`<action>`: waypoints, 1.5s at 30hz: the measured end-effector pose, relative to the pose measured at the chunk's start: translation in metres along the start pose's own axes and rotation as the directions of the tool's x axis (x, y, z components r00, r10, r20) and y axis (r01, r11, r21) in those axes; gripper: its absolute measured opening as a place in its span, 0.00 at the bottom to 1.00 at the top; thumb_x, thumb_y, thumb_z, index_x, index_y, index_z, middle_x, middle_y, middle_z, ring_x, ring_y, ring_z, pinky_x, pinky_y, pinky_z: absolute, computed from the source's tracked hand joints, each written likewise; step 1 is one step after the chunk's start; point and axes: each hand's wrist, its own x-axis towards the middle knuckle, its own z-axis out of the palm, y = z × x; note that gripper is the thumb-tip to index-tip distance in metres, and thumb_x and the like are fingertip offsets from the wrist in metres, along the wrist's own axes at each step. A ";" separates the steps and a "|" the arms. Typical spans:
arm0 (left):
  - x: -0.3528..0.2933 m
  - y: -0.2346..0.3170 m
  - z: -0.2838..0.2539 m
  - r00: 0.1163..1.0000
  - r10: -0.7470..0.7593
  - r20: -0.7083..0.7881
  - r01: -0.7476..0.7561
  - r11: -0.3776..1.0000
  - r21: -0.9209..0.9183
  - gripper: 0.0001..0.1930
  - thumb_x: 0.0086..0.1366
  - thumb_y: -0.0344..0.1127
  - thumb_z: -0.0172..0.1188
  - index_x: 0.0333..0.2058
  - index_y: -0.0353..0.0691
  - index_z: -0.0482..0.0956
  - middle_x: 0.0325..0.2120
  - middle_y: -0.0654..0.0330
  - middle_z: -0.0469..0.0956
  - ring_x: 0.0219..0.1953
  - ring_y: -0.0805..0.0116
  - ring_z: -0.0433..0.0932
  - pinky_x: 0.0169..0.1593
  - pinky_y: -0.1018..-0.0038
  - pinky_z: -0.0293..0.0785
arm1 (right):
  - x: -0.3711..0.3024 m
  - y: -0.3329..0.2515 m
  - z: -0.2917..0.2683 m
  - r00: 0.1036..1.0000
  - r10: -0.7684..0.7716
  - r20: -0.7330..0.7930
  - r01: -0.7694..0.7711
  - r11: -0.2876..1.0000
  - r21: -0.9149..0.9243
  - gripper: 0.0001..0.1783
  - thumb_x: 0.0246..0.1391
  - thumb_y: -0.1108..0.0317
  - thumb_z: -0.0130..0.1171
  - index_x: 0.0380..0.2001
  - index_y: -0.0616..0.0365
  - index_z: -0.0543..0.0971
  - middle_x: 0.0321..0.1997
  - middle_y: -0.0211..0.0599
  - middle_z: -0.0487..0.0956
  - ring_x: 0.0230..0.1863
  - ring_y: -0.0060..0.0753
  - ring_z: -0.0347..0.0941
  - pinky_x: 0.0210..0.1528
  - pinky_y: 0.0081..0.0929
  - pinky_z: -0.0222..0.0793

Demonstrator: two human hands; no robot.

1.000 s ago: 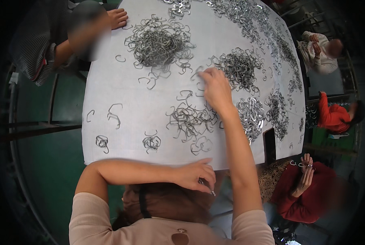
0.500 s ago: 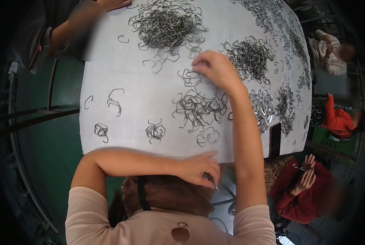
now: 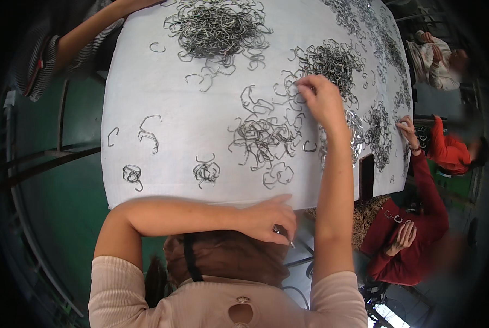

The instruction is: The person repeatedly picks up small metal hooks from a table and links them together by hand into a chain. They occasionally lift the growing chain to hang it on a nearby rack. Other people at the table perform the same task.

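Grey metal hooks [image 3: 263, 138] lie in a loose cluster mid-table on the white tabletop [image 3: 184, 117]; probably spread thin so single pieces come free without snagging. Right hand [image 3: 323, 101] is just beyond it, by the dense dark pile [image 3: 335, 64] on the far right. Thumb and fingers come together low at stray hooks; can't tell if they pinch one. Left hand [image 3: 265, 220] hangs just off the near edge, fingers curled around a small metal piece [image 3: 292, 245], mostly hidden; held there, likely clear of loose stock. Left forearm [image 3: 181, 215] lies along the edge, presumably for support. Small clump [image 3: 206, 172] near left sits apart, which should prevent tangling. Phone [image 3: 366, 177] at near right, probably parked out of reach paths.
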 end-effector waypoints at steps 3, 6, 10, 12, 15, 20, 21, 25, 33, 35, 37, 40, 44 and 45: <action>-0.001 0.000 -0.001 1.000 -0.003 -0.010 0.003 1.000 -0.007 0.05 0.55 0.37 0.66 0.29 0.47 0.82 0.33 0.67 0.77 0.45 0.68 0.74 0.65 0.44 0.41 | -0.018 -0.010 0.004 0.989 -0.010 0.149 -0.005 0.995 0.104 0.08 0.48 0.69 0.61 0.33 0.56 0.82 0.35 0.40 0.80 0.37 0.42 0.76 0.41 0.33 0.70; -0.002 0.000 -0.003 1.000 -0.026 0.004 0.026 1.000 -0.002 0.04 0.55 0.37 0.66 0.29 0.47 0.82 0.33 0.67 0.77 0.45 0.68 0.74 0.65 0.44 0.41 | -0.022 -0.021 -0.006 0.952 0.032 0.303 -0.107 0.966 0.235 0.08 0.46 0.70 0.62 0.32 0.58 0.82 0.32 0.41 0.81 0.33 0.38 0.76 0.38 0.31 0.70; -0.001 0.003 -0.003 1.000 -0.021 0.010 0.021 1.000 0.011 0.04 0.56 0.37 0.66 0.30 0.48 0.82 0.33 0.67 0.77 0.45 0.68 0.74 0.65 0.45 0.41 | -0.005 -0.001 -0.004 0.997 0.042 0.068 -0.055 0.976 0.209 0.08 0.46 0.69 0.62 0.32 0.58 0.82 0.32 0.41 0.81 0.34 0.40 0.77 0.38 0.32 0.70; 0.000 0.003 -0.002 1.000 -0.017 0.021 0.017 1.000 0.010 0.04 0.56 0.37 0.66 0.30 0.48 0.82 0.33 0.67 0.78 0.45 0.69 0.74 0.65 0.45 0.41 | 0.011 0.008 -0.006 1.000 0.011 -0.013 -0.008 0.986 0.164 0.08 0.46 0.69 0.62 0.32 0.58 0.82 0.32 0.41 0.81 0.34 0.40 0.77 0.39 0.33 0.70; 0.000 0.003 -0.003 1.000 -0.023 0.017 0.023 1.000 0.012 0.04 0.56 0.37 0.66 0.29 0.48 0.82 0.33 0.68 0.78 0.45 0.69 0.74 0.65 0.45 0.41 | 0.033 0.000 -0.010 0.998 0.024 0.052 -0.031 0.989 0.143 0.08 0.46 0.69 0.61 0.32 0.57 0.82 0.33 0.41 0.81 0.35 0.40 0.77 0.39 0.34 0.70; -0.002 0.001 -0.002 1.000 -0.017 0.000 0.017 1.000 0.008 0.04 0.55 0.37 0.67 0.29 0.49 0.82 0.33 0.68 0.77 0.45 0.70 0.74 0.65 0.45 0.41 | 0.032 -0.018 -0.016 0.963 -0.047 0.264 -0.002 0.983 0.184 0.08 0.45 0.69 0.63 0.32 0.55 0.82 0.31 0.38 0.81 0.35 0.39 0.77 0.39 0.33 0.71; -0.002 0.000 -0.002 1.000 -0.014 -0.003 0.014 1.000 0.008 0.04 0.55 0.37 0.67 0.29 0.49 0.82 0.33 0.68 0.77 0.45 0.70 0.74 0.65 0.45 0.41 | 0.028 -0.017 -0.014 0.962 -0.082 0.261 0.038 0.985 0.170 0.08 0.45 0.69 0.63 0.32 0.55 0.82 0.31 0.38 0.81 0.35 0.39 0.77 0.39 0.33 0.71; -0.003 -0.001 -0.001 1.000 -0.005 0.002 0.005 1.000 0.003 0.04 0.55 0.37 0.67 0.29 0.49 0.82 0.33 0.68 0.77 0.45 0.70 0.74 0.65 0.45 0.41 | 0.013 -0.013 -0.009 0.943 -0.098 0.317 0.033 0.978 0.205 0.08 0.44 0.71 0.64 0.31 0.59 0.80 0.29 0.37 0.78 0.33 0.32 0.74 0.39 0.28 0.69; -0.004 0.000 -0.001 1.000 -0.024 0.017 0.023 0.999 0.022 0.04 0.55 0.37 0.67 0.29 0.49 0.82 0.33 0.69 0.78 0.45 0.70 0.74 0.65 0.45 0.41 | -0.021 -0.024 0.001 0.962 -0.201 0.182 0.207 0.978 -0.011 0.07 0.47 0.69 0.63 0.30 0.58 0.77 0.34 0.37 0.76 0.38 0.39 0.74 0.41 0.35 0.69; -0.004 0.000 0.000 1.000 -0.023 0.018 0.022 0.999 0.041 0.04 0.55 0.37 0.67 0.29 0.49 0.82 0.33 0.68 0.78 0.45 0.70 0.75 0.65 0.46 0.42 | -0.033 -0.021 -0.005 0.986 -0.119 0.119 0.103 0.986 0.131 0.07 0.47 0.70 0.62 0.31 0.59 0.77 0.33 0.37 0.77 0.36 0.38 0.74 0.39 0.33 0.70; -0.004 0.001 0.000 1.000 -0.027 0.015 0.026 0.998 0.053 0.04 0.55 0.37 0.67 0.29 0.49 0.82 0.33 0.68 0.78 0.44 0.70 0.75 0.65 0.46 0.42 | -0.051 -0.017 -0.011 0.996 -0.022 0.082 -0.009 0.936 0.353 0.07 0.48 0.71 0.61 0.32 0.60 0.78 0.32 0.38 0.78 0.33 0.35 0.75 0.37 0.29 0.70; -0.001 0.004 0.001 0.999 -0.044 0.032 0.041 0.997 0.066 0.04 0.54 0.36 0.68 0.28 0.49 0.82 0.32 0.68 0.78 0.44 0.70 0.75 0.66 0.47 0.42 | -0.098 -0.010 -0.025 0.999 0.036 0.002 -0.033 0.905 0.425 0.07 0.49 0.72 0.61 0.32 0.61 0.79 0.28 0.37 0.79 0.28 0.26 0.74 0.33 0.23 0.68; 0.002 0.008 0.005 0.997 -0.059 0.040 0.053 0.992 0.118 0.05 0.53 0.35 0.69 0.29 0.49 0.83 0.31 0.69 0.78 0.45 0.70 0.75 0.66 0.47 0.41 | -0.180 -0.006 -0.048 0.948 0.317 0.025 -0.259 0.725 0.638 0.06 0.49 0.72 0.63 0.31 0.62 0.80 0.24 0.30 0.78 0.26 0.16 0.70 0.30 0.17 0.65; 0.003 0.010 0.006 0.999 -0.053 0.009 0.052 0.989 0.141 0.05 0.53 0.35 0.69 0.29 0.49 0.83 0.31 0.69 0.78 0.45 0.70 0.75 0.66 0.47 0.41 | -0.201 -0.008 -0.052 0.937 0.348 -0.020 -0.240 0.687 0.686 0.05 0.49 0.72 0.64 0.30 0.63 0.80 0.24 0.29 0.78 0.25 0.15 0.70 0.29 0.16 0.64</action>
